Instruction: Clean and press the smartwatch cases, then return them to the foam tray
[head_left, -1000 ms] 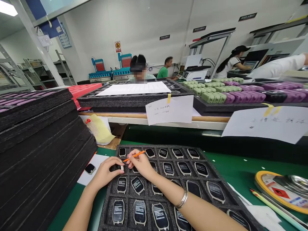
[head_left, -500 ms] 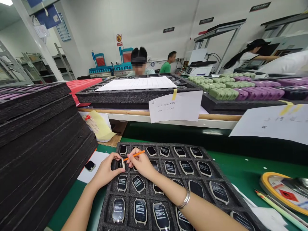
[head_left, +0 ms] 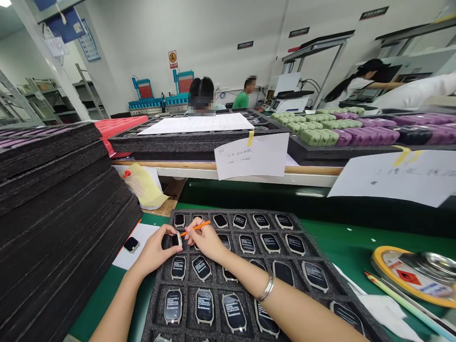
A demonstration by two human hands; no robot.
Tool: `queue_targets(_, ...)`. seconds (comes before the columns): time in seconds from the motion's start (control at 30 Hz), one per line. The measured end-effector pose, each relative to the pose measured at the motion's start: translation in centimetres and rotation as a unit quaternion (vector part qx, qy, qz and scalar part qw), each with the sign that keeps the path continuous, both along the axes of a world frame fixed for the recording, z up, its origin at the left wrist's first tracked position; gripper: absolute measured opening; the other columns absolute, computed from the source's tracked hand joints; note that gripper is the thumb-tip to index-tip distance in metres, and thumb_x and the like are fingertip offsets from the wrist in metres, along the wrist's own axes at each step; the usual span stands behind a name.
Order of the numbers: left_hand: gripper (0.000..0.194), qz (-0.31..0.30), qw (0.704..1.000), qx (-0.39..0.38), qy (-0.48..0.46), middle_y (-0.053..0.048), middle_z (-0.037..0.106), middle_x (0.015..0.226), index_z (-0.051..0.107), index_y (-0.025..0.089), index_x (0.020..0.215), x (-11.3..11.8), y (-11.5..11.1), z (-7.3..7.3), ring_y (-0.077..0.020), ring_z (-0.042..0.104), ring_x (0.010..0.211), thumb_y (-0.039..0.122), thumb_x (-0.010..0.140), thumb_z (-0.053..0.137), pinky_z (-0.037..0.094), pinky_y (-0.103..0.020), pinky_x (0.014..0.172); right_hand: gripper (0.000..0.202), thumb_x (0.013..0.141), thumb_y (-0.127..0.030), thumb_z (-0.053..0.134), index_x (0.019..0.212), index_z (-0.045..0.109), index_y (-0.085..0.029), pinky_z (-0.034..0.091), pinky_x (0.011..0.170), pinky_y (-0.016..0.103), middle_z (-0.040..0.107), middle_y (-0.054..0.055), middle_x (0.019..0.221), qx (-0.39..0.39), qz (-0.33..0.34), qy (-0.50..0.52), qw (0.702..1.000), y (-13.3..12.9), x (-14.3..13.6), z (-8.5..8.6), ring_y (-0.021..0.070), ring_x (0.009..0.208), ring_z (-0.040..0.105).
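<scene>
In the head view, my left hand (head_left: 152, 251) has its thumb and fingers pinched on a pale-cased, black-screened watch (head_left: 179, 240), tilted up on edge at the leftmost compartment, second row from the far side, of a dark grey foam tray (head_left: 188, 308). Whether it touches the compartment floor, I can't tell. My right hand (head_left: 205, 241) grips a thin orange stick (head_left: 200, 225), its tip at the watch's right edge; contact is too small to make out. A silver metal bracelet (head_left: 268, 288) rings my right wrist. Other watches lie face up in the compartments around my hands. Left of the tray, a pale-cased watch with a dark screen (head_left: 131, 244) rests on a white paper sheet (head_left: 121, 259) on the green desk (head_left: 101, 304), beside stacked black foam trays (head_left: 67, 228).
</scene>
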State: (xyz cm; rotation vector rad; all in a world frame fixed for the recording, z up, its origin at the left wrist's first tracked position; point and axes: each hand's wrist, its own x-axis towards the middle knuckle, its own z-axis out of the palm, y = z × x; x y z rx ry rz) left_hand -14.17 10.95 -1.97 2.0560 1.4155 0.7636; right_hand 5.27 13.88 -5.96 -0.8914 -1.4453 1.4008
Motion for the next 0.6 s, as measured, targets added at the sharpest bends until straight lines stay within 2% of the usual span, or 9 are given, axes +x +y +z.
queue_targets(0.27, 0.026, 0.003, 0.997, 0.059, 0.054, -0.004, 0.067, 0.107, 0.056, 0.023, 0.108, 0.8, -0.4, -0.1, -0.0225, 0.064, 0.103, 0.030, 0.085, 0.066, 0.052, -0.039, 0.093, 0.022, 0.099, -0.034, 0.060, 0.105, 0.063, -0.013, 0.056, 0.062, 0.028, 0.066, 0.000, 0.086, -0.001, 0.005, -0.007, 1.000, 0.3, -0.1, 0.0, 0.0117, 0.066, 0.063)
queue_targets(0.43, 0.030, 0.073, 0.982, 0.113, 0.131, -0.014, 0.057, 0.125, 0.055, 0.019, 0.119, 2.7, -2.2, -0.1, -0.0304, 0.052, 0.122, 0.032, 0.092, 0.052, 0.041, -0.049, 0.105, 0.022, 0.099, -0.033, 0.060, 0.107, 0.063, -0.014, 0.057, 0.063, 0.028, 0.066, 0.001, 0.090, -0.013, -0.002, -0.006, 1.000, 0.6, -0.2, 0.3, 0.0122, 0.069, 0.064)
queue_targets(0.53, 0.027, 0.116, 0.970, 0.104, 0.189, -0.015, 0.062, 0.111, 0.059, 0.017, 0.106, 3.4, -4.2, 0.3, -0.0360, 0.056, 0.109, 0.038, 0.093, 0.050, 0.043, -0.055, 0.098, 0.021, 0.099, -0.033, 0.061, 0.106, 0.063, -0.013, 0.057, 0.063, 0.028, 0.066, 0.001, 0.089, -0.015, -0.015, -0.006, 1.000, 0.5, 0.2, 0.9, 0.0120, 0.068, 0.064)
queue_targets(0.6, 0.027, 0.119, 0.964, 0.082, 0.224, -0.014, 0.065, 0.101, 0.060, 0.017, 0.102, 3.7, -5.5, 0.7, -0.0367, 0.059, 0.101, 0.040, 0.093, 0.049, 0.046, -0.055, 0.092, 0.019, 0.098, -0.032, 0.061, 0.103, 0.064, -0.013, 0.057, 0.063, 0.027, 0.066, 0.001, 0.087, -0.013, -0.020, -0.008, 1.000, 0.0, 0.5, 1.3, 0.0118, 0.068, 0.064)
